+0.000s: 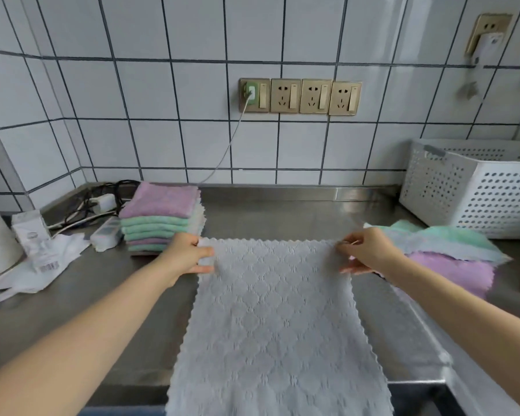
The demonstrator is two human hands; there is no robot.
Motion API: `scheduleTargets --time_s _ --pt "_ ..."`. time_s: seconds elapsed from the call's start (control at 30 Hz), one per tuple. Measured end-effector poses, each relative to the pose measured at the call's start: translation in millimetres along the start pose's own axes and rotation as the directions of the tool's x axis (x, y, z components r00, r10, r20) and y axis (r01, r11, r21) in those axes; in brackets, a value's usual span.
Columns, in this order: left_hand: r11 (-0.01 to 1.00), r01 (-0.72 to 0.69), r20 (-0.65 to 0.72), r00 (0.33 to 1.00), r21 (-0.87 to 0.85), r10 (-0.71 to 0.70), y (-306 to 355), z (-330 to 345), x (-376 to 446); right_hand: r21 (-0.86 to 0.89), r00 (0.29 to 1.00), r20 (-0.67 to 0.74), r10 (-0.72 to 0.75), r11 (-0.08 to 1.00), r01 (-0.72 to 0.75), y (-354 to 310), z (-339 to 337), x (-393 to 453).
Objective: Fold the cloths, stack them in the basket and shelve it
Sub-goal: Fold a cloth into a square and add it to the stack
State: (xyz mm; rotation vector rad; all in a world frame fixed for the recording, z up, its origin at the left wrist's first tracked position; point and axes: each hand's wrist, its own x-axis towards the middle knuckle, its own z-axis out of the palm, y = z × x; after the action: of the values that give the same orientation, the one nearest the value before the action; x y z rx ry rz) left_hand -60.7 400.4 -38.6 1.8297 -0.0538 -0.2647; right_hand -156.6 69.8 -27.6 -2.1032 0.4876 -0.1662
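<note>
Lying flat on the steel counter (282, 214) is a pale grey cloth (278, 319) with a scalloped edge, its near end hanging over the counter's front edge. The left hand (189, 255) pinches the cloth's far left corner between thumb and fingers, and the right hand (362, 253) pinches the far right corner the same way. Just beyond the left hand stands a stack of folded cloths (161, 217), purple on top with green ones below. Beside the right hand lie unfolded green and purple cloths (451, 253) in a loose heap. Behind that heap sits a white perforated basket (475, 190), against the tiled wall (162, 85).
</note>
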Motion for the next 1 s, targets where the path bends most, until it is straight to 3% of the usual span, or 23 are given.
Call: scheduleTargets --time_s 0.1,0.2,0.27,0.33,0.4,0.47,0.57,0.63,0.73,0.9,1.0 --pt "0.997 -0.08 -0.113 0.99 -0.001 0.08 3 7 30 0.108 0.998 -0.054 0.018 0.994 -0.012 -3 6 24" --pt "0.909 -0.177 -0.135 0.96 0.378 0.244 0 15 47 0.168 0.999 -0.043 0.003 0.986 0.004 -5 18 40" --pt "0.767 -0.251 0.005 0.952 0.591 0.308 -9 24 44 -0.059 0.997 -0.003 -0.081 0.995 0.08 2 26 39" --pt "0.622 -0.401 0.175 0.903 0.673 0.393 -21 32 31 -0.365 0.981 0.056 -0.188 0.91 0.195 10 34 27" --pt "0.529 -0.518 0.347 0.852 0.672 0.393 -35 38 10 -0.485 0.952 0.149 -0.268 0.819 0.307 15 38 6" --pt "0.527 -0.568 0.454 0.823 0.632 0.342 -47 39 -12 -0.513 0.895 0.234 -0.379 0.734 0.445 19 40 -18" --pt "0.531 -0.59 0.542 0.797 0.608 0.266 -59 32 -44 -0.454 0.792 0.32 -0.521 0.649 0.61 30 39 -54" --pt "0.52 -0.608 0.582 0.778 0.6 0.238 -65 23 -61 -0.404 0.741 0.413 -0.53 0.623 0.67 35 35 -76" --pt "0.467 -0.626 0.609 0.765 0.625 0.211 -72 11 -82 -0.401 0.71 0.504 -0.491 0.595 0.696 43 28 -105" --pt "0.296 -0.613 0.579 0.79 0.733 0.203 -66 9 -106 -0.527 0.705 0.462 -0.539 0.473 0.706 59 31 -118" --pt "0.21 -0.586 0.535 0.806 0.783 0.254 -59 19 -114 -0.615 0.665 0.403 -0.629 0.351 0.706 60 39 -116"
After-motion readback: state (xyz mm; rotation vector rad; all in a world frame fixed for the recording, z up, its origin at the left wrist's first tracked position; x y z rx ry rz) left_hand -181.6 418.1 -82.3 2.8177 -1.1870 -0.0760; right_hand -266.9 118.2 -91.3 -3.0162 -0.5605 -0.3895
